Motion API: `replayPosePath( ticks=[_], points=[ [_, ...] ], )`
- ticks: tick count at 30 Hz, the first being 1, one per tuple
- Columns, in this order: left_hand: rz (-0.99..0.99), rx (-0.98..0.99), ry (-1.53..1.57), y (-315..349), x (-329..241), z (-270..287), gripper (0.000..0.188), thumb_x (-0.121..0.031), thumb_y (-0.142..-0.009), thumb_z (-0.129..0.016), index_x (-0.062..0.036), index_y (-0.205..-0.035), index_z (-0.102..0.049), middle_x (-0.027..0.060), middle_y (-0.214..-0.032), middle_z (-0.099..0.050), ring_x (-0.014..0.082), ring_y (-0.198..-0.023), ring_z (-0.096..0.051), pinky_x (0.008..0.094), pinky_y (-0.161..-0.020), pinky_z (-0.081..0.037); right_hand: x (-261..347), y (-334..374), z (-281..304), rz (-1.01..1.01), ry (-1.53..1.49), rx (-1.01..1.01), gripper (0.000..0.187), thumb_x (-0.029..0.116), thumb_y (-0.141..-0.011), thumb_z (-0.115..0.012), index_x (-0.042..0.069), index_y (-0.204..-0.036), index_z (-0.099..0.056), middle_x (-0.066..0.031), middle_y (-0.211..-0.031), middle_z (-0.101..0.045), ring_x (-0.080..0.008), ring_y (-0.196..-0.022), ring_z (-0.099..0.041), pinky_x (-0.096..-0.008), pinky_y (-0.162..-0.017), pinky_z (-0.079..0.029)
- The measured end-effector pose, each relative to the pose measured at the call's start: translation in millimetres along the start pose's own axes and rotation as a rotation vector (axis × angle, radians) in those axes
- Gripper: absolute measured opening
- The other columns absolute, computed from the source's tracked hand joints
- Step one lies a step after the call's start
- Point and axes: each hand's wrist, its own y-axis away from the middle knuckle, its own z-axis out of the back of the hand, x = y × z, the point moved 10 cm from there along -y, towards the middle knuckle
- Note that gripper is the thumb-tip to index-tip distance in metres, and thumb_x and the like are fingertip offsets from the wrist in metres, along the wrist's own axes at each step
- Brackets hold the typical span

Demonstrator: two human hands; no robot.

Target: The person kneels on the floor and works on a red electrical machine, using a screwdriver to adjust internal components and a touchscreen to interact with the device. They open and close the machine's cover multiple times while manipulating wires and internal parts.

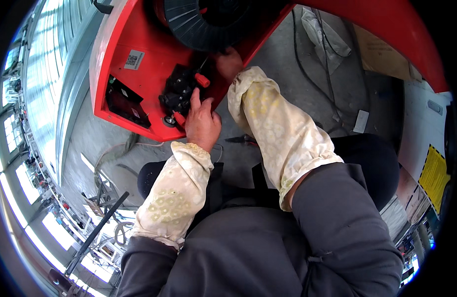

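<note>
A black wire-feed unit (177, 90) with a red knob (202, 80) and a second red grip (179, 119) is mounted inside a red metal housing (144, 34). Against its near right side rests my left hand (205, 124), fingers stretched and apart, the index finger reaching up to the unit. Above sits a large black spool (204, 29). Under the spool's lower edge, my right hand (229, 64) has its fingers curled in shadow; what they hold is hidden. A thin wire (204, 63) shows between the spool and the red knob.
Dark pliers (242, 140) lie on the grey floor below the housing. Cables (317, 74), a clear plastic bag (327, 39) and a cardboard box (382, 54) are to the right. A small white block (360, 121) lies near my right knee.
</note>
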Motion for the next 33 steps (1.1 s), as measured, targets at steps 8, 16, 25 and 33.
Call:
replayPosePath(
  ticks=[8,16,25,33],
  points=[
    [0.127,0.086,0.033,-14,10,-11,0.050,-0.009,-0.084,-0.064,-0.0030,-0.133,-0.058,0.0325,-0.160,-0.027,0.0476,-0.123,-0.058,0.0494,-0.098,-0.051,-5,3,-3,-0.044,0.044,0.012,0.032,0.024,-0.094,-0.074,0.008,-0.121,-0.071,-0.0107,-0.105,-0.075,-0.0189,-0.090,-0.068,-0.0345,-0.078,-0.053],
    [0.225,0.138,0.036,-21,8,-17,0.048,-0.014,-0.085,-0.066,-0.0030,-0.131,-0.060,0.0363,-0.160,-0.023,0.0497,-0.112,-0.063,0.0508,-0.094,-0.053,-5,-7,2,0.046,0.031,0.036,0.028,0.020,-0.094,-0.073,0.007,-0.119,-0.071,-0.0083,-0.097,-0.073,-0.0169,-0.079,-0.068,-0.0326,-0.068,-0.054],
    [0.309,0.232,-0.019,-22,10,-18,0.048,-0.018,-0.084,-0.072,-0.0047,-0.129,-0.062,0.0356,-0.161,-0.023,0.0496,-0.107,-0.066,0.0519,-0.092,-0.054,26,2,11,0.254,-0.198,-0.165,0.031,0.014,-0.098,-0.068,0.004,-0.127,-0.062,-0.0088,-0.098,-0.073,-0.0174,-0.075,-0.068,-0.0326,-0.062,-0.055],
    [0.263,0.272,-0.129,-28,2,-10,0.045,-0.026,-0.085,-0.075,-0.0049,-0.124,-0.062,0.0346,-0.156,-0.031,0.0475,-0.102,-0.068,0.0522,-0.089,-0.056,15,-14,11,0.183,-0.231,-0.045,0.030,0.009,-0.097,-0.068,0.003,-0.125,-0.061,-0.0084,-0.102,-0.073,-0.0188,-0.079,-0.070,-0.0318,-0.066,-0.058]
  ],
)
